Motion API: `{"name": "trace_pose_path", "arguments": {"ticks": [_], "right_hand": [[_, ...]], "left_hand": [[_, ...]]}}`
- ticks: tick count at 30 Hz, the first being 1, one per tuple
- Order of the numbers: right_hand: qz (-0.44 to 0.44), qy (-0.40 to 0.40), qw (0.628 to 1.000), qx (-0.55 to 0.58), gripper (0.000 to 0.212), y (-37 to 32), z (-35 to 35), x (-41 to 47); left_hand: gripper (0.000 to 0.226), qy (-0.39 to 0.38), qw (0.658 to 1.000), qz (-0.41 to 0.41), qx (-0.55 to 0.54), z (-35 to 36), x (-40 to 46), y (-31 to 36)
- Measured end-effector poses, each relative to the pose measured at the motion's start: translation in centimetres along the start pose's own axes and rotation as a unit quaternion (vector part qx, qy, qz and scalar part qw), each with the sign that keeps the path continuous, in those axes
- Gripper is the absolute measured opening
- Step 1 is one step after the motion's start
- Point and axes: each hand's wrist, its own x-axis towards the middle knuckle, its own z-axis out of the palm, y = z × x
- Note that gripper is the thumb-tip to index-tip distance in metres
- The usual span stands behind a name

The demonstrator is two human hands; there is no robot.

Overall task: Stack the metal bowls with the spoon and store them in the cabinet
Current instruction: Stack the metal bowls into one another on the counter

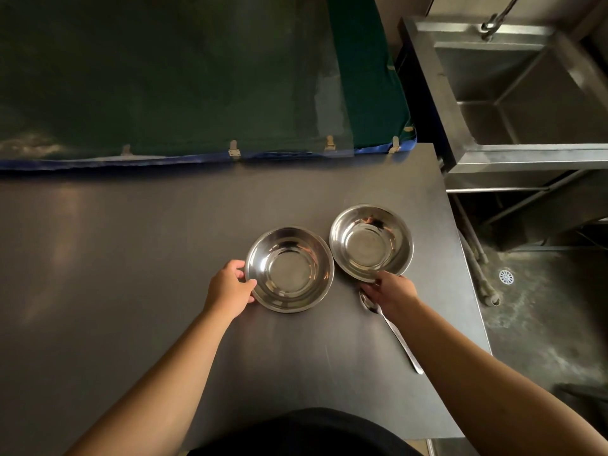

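On the grey desk (pixel 131 258), the left hand (pixel 228 287) grips the left rim of the near metal bowl (pixel 290 269), while the right hand (pixel 393 292) pinches the near rim of the second bowl (pixel 371 242) touching it on the right, above the spoon (pixel 391 330).

Two shiny metal bowls stand upright and empty on the dark worktop (pixel 131 258), side by side with rims touching or nearly so. The left bowl (pixel 289 269) sits slightly nearer the person; the right bowl (pixel 371 242) lies a little farther back. A metal spoon (pixel 391 330) lies flat just in front of the right bowl, its scoop toward that bowl and its handle running back and to the right.
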Motion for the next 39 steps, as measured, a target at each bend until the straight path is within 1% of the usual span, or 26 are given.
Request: {"name": "trace_pose_path", "arguments": {"ticks": [2,4,9,13,16,20,24,29,34,37,39], "right_hand": [[-0.001,0.011,1.000,0.021,0.030,-0.4,0.1,-0.4],[-0.015,0.005,1.000,0.027,0.031,-0.9,0.1,-0.7],[-0.062,-0.026,0.998,0.017,0.021,-1.5,0.0,-1.7],[-0.094,-0.078,0.992,-0.034,0.023,-1.2,0.7,-2.8],[-0.098,-0.114,0.986,-0.070,0.020,-0.4,1.6,-3.8],[-0.102,-0.128,0.977,-0.133,0.016,1.5,3.1,-5.0],[-0.086,-0.150,0.968,-0.180,0.020,3.4,3.6,-5.8],[-0.072,-0.157,0.959,-0.224,0.018,5.1,4.0,-6.6],[-0.068,-0.150,0.954,-0.250,0.011,6.1,4.6,-7.1],[-0.072,-0.146,0.949,-0.269,0.010,6.2,5.0,-7.5],[-0.087,-0.140,0.940,-0.300,0.012,6.2,5.1,-7.6]], "left_hand": [[0.031,0.001,1.000,-0.002,-0.011,0.1,-0.2,0.0],[0.030,0.001,1.000,-0.006,-0.018,0.2,-0.4,0.0],[0.032,0.005,0.999,-0.017,-0.037,0.5,-0.9,-0.4],[0.032,-0.001,0.998,-0.025,-0.063,0.5,-1.4,-1.3],[0.034,-0.005,0.996,-0.036,-0.083,0.4,-1.9,-1.8],[0.033,-0.017,0.993,-0.044,-0.109,-0.2,-2.5,-2.6],[0.033,-0.027,0.989,-0.056,-0.133,-0.8,-3.0,-2.7],[0.029,-0.018,0.985,-0.079,-0.153,-1.2,-3.6,-3.0],[0.027,-0.016,0.982,-0.086,-0.167,-1.0,-4.1,-3.1],[0.024,-0.026,0.981,-0.084,-0.174,-1.0,-4.5,-3.5],[0.023,-0.030,0.980,-0.082,-0.177,-1.0,-4.7,-3.7]]}}
